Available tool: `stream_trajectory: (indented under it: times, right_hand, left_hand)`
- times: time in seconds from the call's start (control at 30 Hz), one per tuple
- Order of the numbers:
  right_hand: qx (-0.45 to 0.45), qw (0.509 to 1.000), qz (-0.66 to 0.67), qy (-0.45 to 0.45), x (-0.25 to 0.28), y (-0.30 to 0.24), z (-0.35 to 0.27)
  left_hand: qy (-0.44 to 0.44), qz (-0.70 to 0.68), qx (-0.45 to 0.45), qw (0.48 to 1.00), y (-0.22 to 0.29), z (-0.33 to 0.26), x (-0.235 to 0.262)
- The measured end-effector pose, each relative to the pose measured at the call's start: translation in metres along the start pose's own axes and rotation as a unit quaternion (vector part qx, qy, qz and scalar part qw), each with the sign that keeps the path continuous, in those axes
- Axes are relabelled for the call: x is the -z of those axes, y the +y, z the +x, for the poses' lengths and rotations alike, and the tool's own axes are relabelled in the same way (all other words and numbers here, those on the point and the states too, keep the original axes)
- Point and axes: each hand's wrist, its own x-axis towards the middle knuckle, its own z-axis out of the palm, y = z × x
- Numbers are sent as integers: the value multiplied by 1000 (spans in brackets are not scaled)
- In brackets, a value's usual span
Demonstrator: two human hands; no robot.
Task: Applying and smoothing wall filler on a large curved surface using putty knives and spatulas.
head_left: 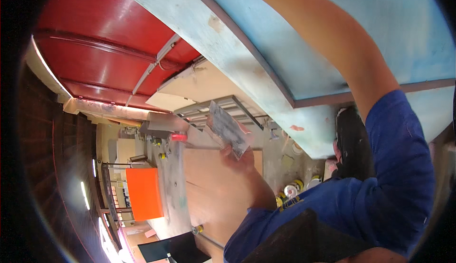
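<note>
My left hand [240, 161] is closed round the edge of a flat, thin plate [229, 126], its face smeared with grey paste like filler. The plate is held out in the air, tilted, beside a pale blue panel [256, 68]. My right forearm [313, 30] reaches across this panel to the top edge of the view. My right hand is beyond that edge, so its fingers and anything in them are hidden. Patches of grey and reddish smears mark the panel's pale border, and a raised grey-brown strip [247, 39] runs along its inner part.
A large red panel [109, 49] stands at upper left. Several tins [292, 189] sit on the floor near my body. An orange panel [144, 194], a brown board [213, 187], a grey metal frame [228, 111] and a black sheet [178, 248] are around the workshop.
</note>
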Motion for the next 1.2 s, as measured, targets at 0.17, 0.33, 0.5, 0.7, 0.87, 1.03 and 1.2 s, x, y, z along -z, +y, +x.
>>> stream_trajectory:
  times: [0.17,0.33,0.5,0.7,0.87,1.03,1.2]
  right_hand:
    - [-122,981,-38,-144,-30,24,-1]
    - [-71,985,-54,-148,-13,32,-56]
    - [-86,959,-148,-224,-5,15,-142]
    - [-141,934,-123,-306,37,-29,-213]
    - [-202,901,-93,-373,59,-53,-260]
    - [-368,845,-31,-387,81,-75,-274]
    - [-662,710,148,-191,94,-120,-237]
  left_hand:
    - [25,-101,42,994,10,-13,50]
    - [57,-105,74,990,0,-21,62]
    - [57,-83,91,991,-12,-17,52]
    - [49,-89,122,987,-29,-15,48]
    - [87,-41,114,989,-34,-17,48]
    - [86,-30,115,989,-37,-17,41]
    - [88,59,76,992,-45,-9,29]
